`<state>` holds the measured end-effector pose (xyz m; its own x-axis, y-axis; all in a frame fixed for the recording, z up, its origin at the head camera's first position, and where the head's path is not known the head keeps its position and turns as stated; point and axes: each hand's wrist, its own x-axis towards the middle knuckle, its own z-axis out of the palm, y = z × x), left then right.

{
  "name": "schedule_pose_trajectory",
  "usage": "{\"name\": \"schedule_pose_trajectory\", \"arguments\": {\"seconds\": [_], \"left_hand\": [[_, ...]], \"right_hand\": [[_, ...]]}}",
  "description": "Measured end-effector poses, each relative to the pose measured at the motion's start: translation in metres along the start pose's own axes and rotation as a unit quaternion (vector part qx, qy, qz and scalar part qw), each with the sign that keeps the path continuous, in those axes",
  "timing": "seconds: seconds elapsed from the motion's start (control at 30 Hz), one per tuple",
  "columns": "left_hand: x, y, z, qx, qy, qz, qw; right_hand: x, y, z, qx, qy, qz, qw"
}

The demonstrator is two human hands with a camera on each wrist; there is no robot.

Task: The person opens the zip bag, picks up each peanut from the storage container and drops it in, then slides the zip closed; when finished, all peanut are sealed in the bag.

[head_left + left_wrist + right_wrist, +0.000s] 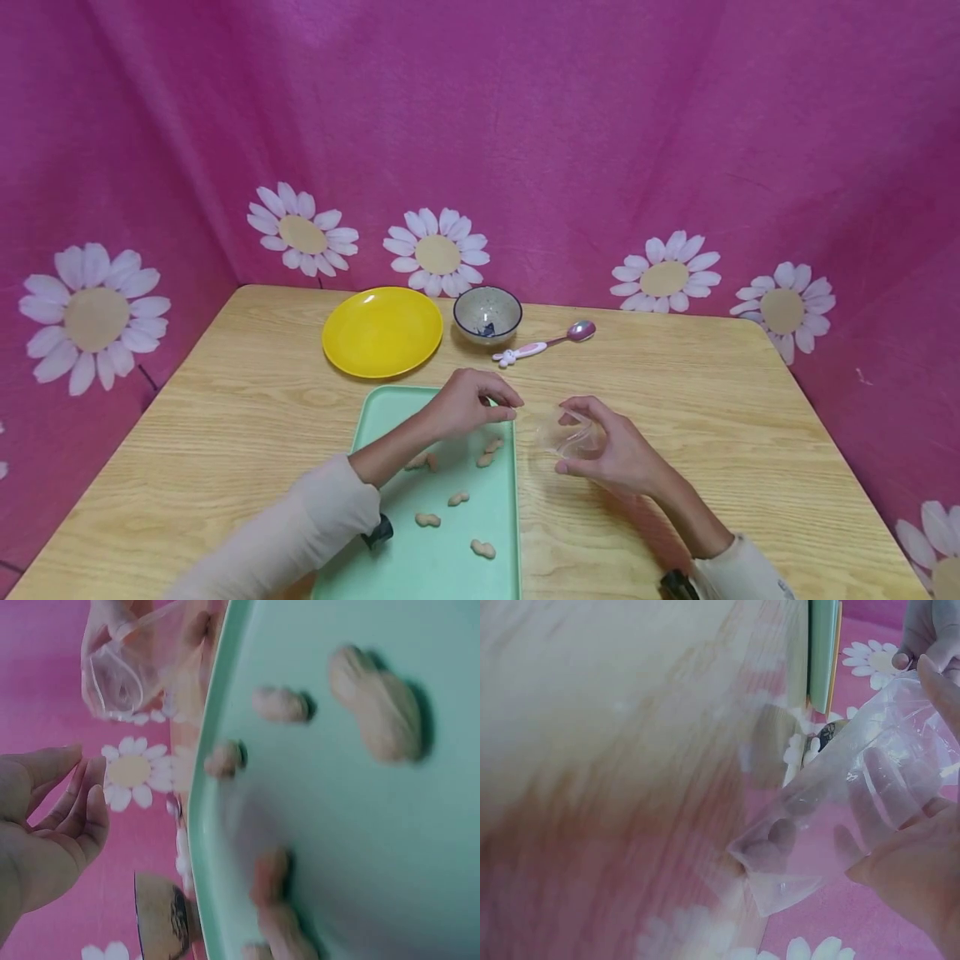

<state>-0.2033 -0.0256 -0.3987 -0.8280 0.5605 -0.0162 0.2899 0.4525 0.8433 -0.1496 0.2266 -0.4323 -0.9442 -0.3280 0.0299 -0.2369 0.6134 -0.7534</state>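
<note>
My right hand [626, 450] holds a clear plastic bag [832, 802], thumb and fingers spread round its upper part. A brownish, peanut-like lump [780, 836] shows through the bag's low corner. To the left, my left hand [472, 404] hovers over the right edge of the green tray [450, 575], fingers bent and pointing toward the bag. Nothing shows between its fingertips in the left wrist view. Below that arm, several unshelled peanuts [483, 548] lie scattered on the tray; one large peanut [379, 705] stands out in the left wrist view.
Behind the tray sit a yellow plate [382, 333] and a small bowl [487, 315] with a dark rim. A spoon [547, 343] with a pink and white figure handle lies right of the bowl. Pink flowered cloth [525, 125] walls the wooden table [247, 400] on the back and sides.
</note>
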Motion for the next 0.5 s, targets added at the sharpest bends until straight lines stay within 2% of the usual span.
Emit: {"name": "schedule_pose_trajectory", "arguments": {"seconds": [0.2,0.37,0.5], "left_hand": [[-0.010,-0.014,-0.016,0.012,0.007,-0.022,0.9997],[-0.019,-0.028,-0.027,0.041,0.016,-0.037,0.9983],[-0.027,-0.041,-0.036,0.061,0.015,-0.062,0.9961]], "right_hand": [[0.001,-0.001,0.001,-0.012,0.008,-0.003,0.9999],[0.001,-0.002,0.001,-0.011,0.006,-0.007,0.9999],[0.002,-0.001,0.001,-0.005,0.004,-0.006,1.0000]]}}
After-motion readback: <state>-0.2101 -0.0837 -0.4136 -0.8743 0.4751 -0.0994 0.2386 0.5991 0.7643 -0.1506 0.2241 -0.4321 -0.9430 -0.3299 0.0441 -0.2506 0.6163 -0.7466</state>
